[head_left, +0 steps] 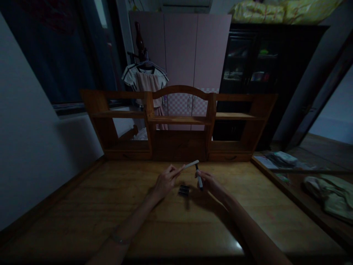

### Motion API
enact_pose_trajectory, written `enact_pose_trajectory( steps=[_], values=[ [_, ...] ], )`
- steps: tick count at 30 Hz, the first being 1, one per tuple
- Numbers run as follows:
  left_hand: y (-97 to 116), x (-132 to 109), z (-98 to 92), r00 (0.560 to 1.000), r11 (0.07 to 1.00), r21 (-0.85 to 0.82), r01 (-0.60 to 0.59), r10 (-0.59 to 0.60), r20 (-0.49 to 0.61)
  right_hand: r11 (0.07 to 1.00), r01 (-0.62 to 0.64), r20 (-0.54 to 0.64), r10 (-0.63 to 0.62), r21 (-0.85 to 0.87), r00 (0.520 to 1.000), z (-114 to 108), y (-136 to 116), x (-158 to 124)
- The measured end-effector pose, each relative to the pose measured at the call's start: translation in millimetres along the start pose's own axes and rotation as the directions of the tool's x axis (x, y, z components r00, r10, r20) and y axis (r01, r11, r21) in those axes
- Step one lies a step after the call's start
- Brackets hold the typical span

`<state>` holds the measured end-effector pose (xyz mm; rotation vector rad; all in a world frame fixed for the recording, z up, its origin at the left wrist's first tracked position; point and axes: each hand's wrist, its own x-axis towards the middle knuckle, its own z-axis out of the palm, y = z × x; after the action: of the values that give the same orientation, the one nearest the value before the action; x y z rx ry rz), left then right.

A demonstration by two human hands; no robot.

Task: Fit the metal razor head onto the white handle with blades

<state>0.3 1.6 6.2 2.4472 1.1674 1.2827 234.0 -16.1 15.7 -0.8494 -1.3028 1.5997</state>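
Note:
My left hand [166, 181] is closed on one end of a slim whitish stick [191, 164], which points up to the right. Its exact kind is too dim to tell. In my right hand [207, 180] is a marker pen [199, 181] with a white barrel and black ends, its upper black end close to the far end of the stick. Whether the two touch I cannot tell. Below and between my hands, several short dark pieces [184, 190] lie side by side on the wooden desk [132, 221].
A wooden shelf unit [179, 120] with small drawers stands along the desk's back edge. To the right, past the desk's raised side edge, lie a wrapped packet [285, 159] and a pale cloth bag [331, 193]. A wall [41, 147] borders the left.

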Motion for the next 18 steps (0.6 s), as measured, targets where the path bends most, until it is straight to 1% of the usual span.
enact_pose_trajectory(
  steps=[2, 4, 6, 8, 11, 13, 18],
  values=[
    [-0.4, 0.0, 1.3, 1.000, 0.999, 0.030, 0.026, -0.027, 0.010, 1.000, -0.008, -0.017, 0.008, 0.003, 1.000, 0.0, 0.2, 0.2],
    [-4.5, 0.1, 0.5, 0.997, 0.995, 0.063, 0.072, -0.071, -0.021, 1.000, -0.009, -0.023, 0.009, 0.008, 1.000, -0.5, 0.9, 0.6],
    [-8.8, 0.1, -1.4, 0.994, 0.993, 0.070, 0.096, -0.093, -0.054, 1.000, -0.004, -0.005, 0.004, 0.013, 1.000, -0.9, 1.5, 0.8],
    [-10.1, -0.3, -2.2, 0.996, 0.996, 0.046, 0.078, -0.075, -0.049, 1.000, 0.002, 0.013, -0.002, 0.013, 1.000, -1.1, 2.0, 0.9],
    [-6.8, -1.0, 0.3, 1.000, 1.000, 0.008, 0.024, -0.024, 0.011, 1.000, -0.006, 0.019, 0.006, 0.003, 1.000, -1.1, 2.9, 1.6],
    [-5.2, -1.0, 2.6, 0.999, 0.999, 0.016, 0.028, -0.028, 0.030, 1.000, -0.017, 0.010, 0.018, -0.003, 1.000, -1.3, 3.8, 2.1],
    [-10.7, 0.1, 0.0, 0.995, 0.993, 0.067, 0.098, -0.096, -0.037, 1.000, -0.012, 0.008, 0.012, 0.010, 1.000, -1.0, 3.3, 1.0]
  ],
)
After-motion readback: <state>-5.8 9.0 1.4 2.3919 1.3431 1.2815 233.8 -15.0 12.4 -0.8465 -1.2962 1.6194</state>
